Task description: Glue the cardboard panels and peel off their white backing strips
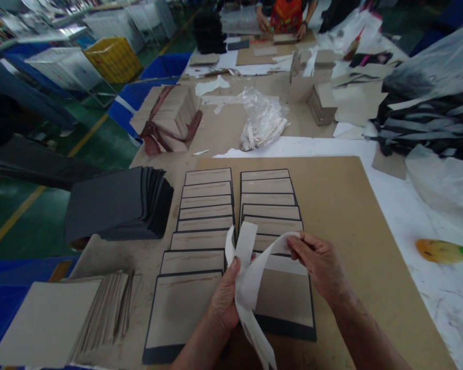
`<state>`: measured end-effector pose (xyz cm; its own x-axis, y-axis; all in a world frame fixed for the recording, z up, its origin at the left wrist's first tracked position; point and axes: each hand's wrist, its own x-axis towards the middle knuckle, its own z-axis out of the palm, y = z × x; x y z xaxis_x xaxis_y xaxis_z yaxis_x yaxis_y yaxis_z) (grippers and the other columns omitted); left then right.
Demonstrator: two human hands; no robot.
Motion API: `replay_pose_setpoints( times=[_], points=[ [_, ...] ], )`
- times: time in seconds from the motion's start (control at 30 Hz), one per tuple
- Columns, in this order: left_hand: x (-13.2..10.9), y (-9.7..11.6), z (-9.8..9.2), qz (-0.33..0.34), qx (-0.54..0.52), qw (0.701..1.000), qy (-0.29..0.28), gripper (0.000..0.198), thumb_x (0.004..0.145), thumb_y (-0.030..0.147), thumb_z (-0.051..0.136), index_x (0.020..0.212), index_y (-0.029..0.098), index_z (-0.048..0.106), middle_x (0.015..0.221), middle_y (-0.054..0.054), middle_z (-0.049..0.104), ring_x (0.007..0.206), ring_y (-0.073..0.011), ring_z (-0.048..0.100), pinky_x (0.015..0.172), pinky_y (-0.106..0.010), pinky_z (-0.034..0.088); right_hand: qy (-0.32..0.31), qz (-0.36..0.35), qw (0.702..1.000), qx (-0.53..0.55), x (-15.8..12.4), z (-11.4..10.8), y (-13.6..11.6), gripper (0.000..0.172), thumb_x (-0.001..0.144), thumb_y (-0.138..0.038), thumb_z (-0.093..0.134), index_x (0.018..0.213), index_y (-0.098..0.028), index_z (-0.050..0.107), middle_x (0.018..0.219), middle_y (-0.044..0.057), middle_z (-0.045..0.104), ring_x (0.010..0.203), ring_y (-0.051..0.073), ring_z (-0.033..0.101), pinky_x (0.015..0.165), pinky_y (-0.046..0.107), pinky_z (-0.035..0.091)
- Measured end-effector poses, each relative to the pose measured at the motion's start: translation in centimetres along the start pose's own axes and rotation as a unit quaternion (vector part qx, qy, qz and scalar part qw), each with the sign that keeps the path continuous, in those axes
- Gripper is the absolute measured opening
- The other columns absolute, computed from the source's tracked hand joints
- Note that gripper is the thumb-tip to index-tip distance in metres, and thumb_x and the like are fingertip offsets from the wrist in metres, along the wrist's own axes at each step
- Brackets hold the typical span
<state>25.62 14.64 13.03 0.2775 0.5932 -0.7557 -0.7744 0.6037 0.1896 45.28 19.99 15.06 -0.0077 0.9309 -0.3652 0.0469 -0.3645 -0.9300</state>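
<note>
My left hand (227, 295) is closed round a bundle of white strips (247, 290) over the front of the panels, its thumb on top. Between finger and thumb, my right hand (318, 259) pinches the free end of one strip, which curves up and away from the bundle. Beneath both hands lie two columns of overlapping grey-beige boards with dark edging, a left column (189, 303) and a right column (283, 298). A white band crosses the nearest right board. Brownish streaks run along the upper edges of several boards.
Dark sheets (108, 203) are stacked at left, behind a pile of grey boards (46, 318). A tied bundle of boards (170, 118) and a clear plastic bag (264, 115) stand farther back. A yellow-handled brush (440, 251) lies at right. Another person's hands (263, 23) work at the far end.
</note>
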Motion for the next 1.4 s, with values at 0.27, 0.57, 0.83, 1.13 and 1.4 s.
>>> replay_pose_setpoints(
  times=[0.27, 0.57, 0.83, 1.13, 1.4],
  points=[
    [-2.3, 2.9, -1.2, 0.214, -0.172, 0.958, -0.082, 0.035, 0.078, 0.012, 0.069, 0.058, 0.017, 0.041, 0.05, 0.009, 0.034, 0.039, -0.0005, 0.031, 0.037, -0.014, 0.025, 0.057, -0.073, 0.987, -0.13, -3.3, -0.5, -1.9, 0.032, 0.087, -0.049, 0.062, 0.074, -0.02, 0.061, 0.062, -0.001, 0.049, 0.056, 0.012, 0.043, 0.048, 0.025, 0.032],
    [-4.0, 1.2, -1.2, 0.152, 0.139, 0.974, -0.096, 0.037, 0.084, 0.047, 0.066, 0.108, 0.019, 0.07, 0.069, -0.002, 0.066, 0.035, 0.0008, 0.022, 0.037, -0.019, 0.013, -0.21, -0.264, 0.917, -0.215, -6.0, 3.6, -5.1, 0.024, 0.094, -0.023, 0.055, 0.07, -0.02, 0.053, 0.065, -0.002, 0.053, 0.06, 0.009, 0.048, 0.057, 0.023, 0.036],
    [-4.0, -0.5, -2.3, 0.072, 0.178, 0.975, -0.113, 0.033, 0.057, 0.029, 0.09, 0.081, 0.015, 0.072, 0.07, -0.002, 0.066, 0.043, -0.0007, 0.04, 0.041, -0.015, 0.028, -0.201, -0.217, 0.943, -0.155, -6.1, 2.3, -5.3, 0.026, 0.093, -0.026, 0.056, 0.068, -0.021, 0.058, 0.064, -0.001, 0.055, 0.059, 0.01, 0.05, 0.054, 0.023, 0.037],
    [-2.1, 1.2, 1.1, 0.063, -0.115, 0.984, -0.119, 0.028, 0.085, 0.041, 0.066, 0.075, 0.017, 0.06, 0.1, -0.005, 0.074, 0.035, 0.0061, 0.003, 0.028, -0.01, 0.013, -0.308, -0.175, 0.924, -0.144, -5.7, 3.3, -6.5, 0.022, 0.098, -0.027, 0.049, 0.096, -0.026, 0.071, 0.089, 0.001, 0.069, 0.083, 0.013, 0.062, 0.078, 0.026, 0.045],
    [-2.1, -1.2, 0.8, 0.016, -0.011, 0.983, -0.18, 0.045, 0.055, 0.033, 0.091, 0.089, 0.014, 0.068, 0.043, 0.012, 0.038, 0.035, 0.0041, 0.009, 0.031, -0.008, 0.013, -0.243, -0.128, 0.948, -0.163, -4.5, 2.9, -5.6, 0.028, 0.098, -0.033, 0.048, 0.083, -0.021, 0.069, 0.077, 0.002, 0.066, 0.07, 0.014, 0.058, 0.065, 0.026, 0.043]
  ],
)
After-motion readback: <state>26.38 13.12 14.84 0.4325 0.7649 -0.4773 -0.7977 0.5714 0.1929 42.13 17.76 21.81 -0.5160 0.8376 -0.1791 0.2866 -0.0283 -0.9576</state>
